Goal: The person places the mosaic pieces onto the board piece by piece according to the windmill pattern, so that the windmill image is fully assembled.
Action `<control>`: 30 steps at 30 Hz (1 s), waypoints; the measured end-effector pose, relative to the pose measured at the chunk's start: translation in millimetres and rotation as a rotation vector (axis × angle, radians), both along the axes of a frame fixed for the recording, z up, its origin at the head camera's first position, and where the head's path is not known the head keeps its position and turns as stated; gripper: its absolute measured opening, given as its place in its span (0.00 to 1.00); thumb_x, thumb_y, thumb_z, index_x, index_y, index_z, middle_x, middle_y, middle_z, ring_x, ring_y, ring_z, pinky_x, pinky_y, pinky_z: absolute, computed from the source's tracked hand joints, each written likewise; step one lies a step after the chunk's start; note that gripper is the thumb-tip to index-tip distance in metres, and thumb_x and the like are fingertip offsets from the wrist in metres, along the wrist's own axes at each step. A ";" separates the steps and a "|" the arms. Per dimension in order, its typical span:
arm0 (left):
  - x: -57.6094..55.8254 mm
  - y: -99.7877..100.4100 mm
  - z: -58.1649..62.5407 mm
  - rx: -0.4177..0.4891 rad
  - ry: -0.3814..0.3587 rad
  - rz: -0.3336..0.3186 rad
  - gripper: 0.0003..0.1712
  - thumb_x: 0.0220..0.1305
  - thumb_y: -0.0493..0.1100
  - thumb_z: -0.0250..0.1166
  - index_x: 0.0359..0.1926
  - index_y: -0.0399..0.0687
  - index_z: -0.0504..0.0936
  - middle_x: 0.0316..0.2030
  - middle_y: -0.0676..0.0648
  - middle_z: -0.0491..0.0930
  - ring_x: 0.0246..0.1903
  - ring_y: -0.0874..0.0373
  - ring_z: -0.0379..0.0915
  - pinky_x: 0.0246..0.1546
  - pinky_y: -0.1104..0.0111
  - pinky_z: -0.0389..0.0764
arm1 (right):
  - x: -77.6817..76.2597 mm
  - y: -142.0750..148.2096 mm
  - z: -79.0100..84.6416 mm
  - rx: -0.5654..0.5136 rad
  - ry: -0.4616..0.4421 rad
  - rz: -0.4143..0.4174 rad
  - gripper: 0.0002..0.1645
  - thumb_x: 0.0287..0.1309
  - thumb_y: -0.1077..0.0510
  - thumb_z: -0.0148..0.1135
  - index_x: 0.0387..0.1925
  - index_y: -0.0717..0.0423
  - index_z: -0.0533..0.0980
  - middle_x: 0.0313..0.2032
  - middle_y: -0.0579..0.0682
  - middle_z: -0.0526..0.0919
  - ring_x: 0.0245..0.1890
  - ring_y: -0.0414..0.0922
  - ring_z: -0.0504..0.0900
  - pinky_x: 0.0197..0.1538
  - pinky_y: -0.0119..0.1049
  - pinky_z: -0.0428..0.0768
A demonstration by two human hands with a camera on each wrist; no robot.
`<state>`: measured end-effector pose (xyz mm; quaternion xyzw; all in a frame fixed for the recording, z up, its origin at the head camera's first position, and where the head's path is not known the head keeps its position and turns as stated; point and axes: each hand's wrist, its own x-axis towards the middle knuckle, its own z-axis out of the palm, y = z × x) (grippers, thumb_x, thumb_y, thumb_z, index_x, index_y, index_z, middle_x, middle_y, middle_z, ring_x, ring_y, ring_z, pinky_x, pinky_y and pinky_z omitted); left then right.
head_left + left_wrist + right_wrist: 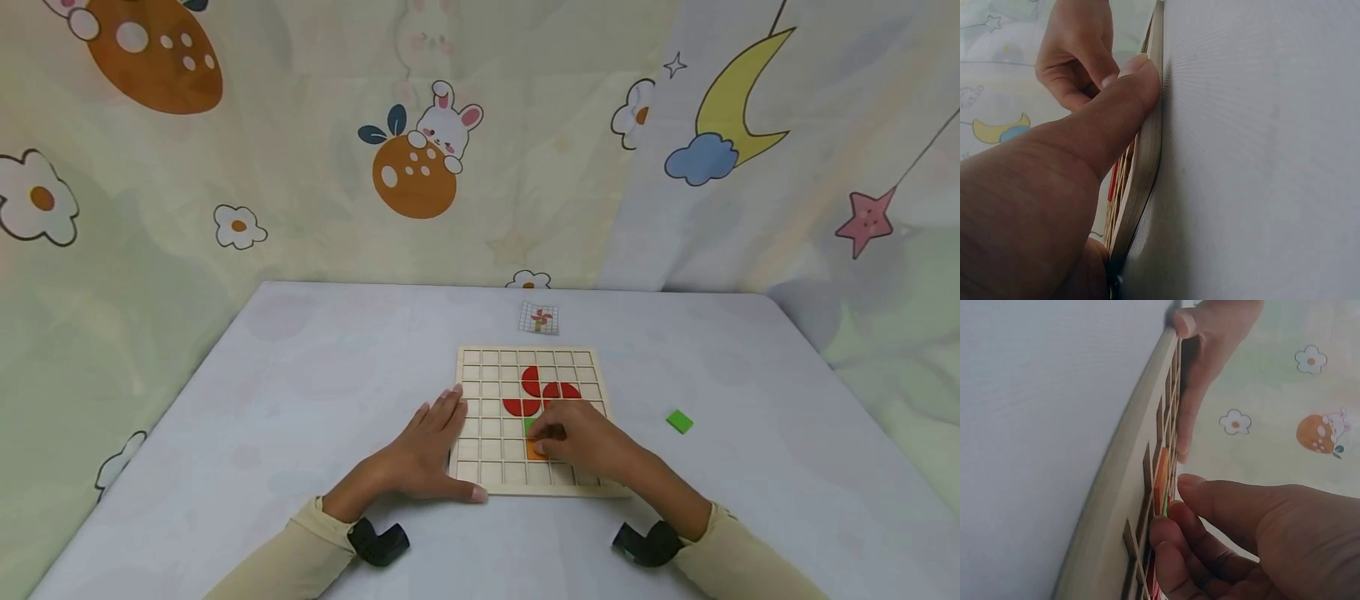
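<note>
A square wooden grid board [491,471] lies on the table. Its cells hold red rounded pieces [521,407], a green tile [529,426] and an orange tile [534,451]. My left hand [429,450] steadies the board's near left corner, fingers along the left side and thumb at the front edge. Over the lower middle of the board, my right hand [581,435] has bent fingertips by the green and orange tiles. In the right wrist view, a small gap separates its thumb from the index finger, with no piece visible between them. The orange tile [1160,481] sits beside those fingertips.
A loose green tile [679,422] lies on the table right of the board. Behind the board is a small pattern card [538,318] showing a red pinwheel on a grid. A printed cloth [315,167] hangs behind the white table [337,350].
</note>
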<state>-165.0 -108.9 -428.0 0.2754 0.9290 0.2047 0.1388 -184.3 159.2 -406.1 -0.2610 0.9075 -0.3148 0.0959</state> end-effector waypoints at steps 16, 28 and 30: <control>-0.3 0.4 0.4 0.000 0.006 -0.001 0.72 0.48 0.76 0.65 0.76 0.35 0.42 0.76 0.40 0.32 0.74 0.47 0.26 0.69 0.48 0.37 | 2.0 28.9 0.2 -0.111 0.023 0.086 0.08 0.59 0.64 0.67 0.39 0.50 0.85 0.35 0.39 0.82 0.35 0.39 0.75 0.37 0.31 0.78; -1.5 -0.5 -2.5 0.000 0.003 0.000 0.72 0.48 0.77 0.64 0.76 0.36 0.41 0.76 0.41 0.31 0.74 0.48 0.25 0.69 0.49 0.36 | 3.4 59.4 1.8 -0.116 0.134 -0.102 0.09 0.56 0.66 0.68 0.39 0.52 0.84 0.35 0.40 0.81 0.33 0.39 0.77 0.37 0.32 0.79; -1.1 -0.5 -2.3 -0.001 0.001 0.001 0.72 0.47 0.77 0.65 0.76 0.36 0.41 0.76 0.41 0.31 0.74 0.48 0.25 0.69 0.49 0.36 | 3.3 65.0 1.9 -0.114 0.142 -0.125 0.09 0.57 0.66 0.68 0.40 0.53 0.84 0.35 0.41 0.82 0.34 0.39 0.77 0.37 0.32 0.79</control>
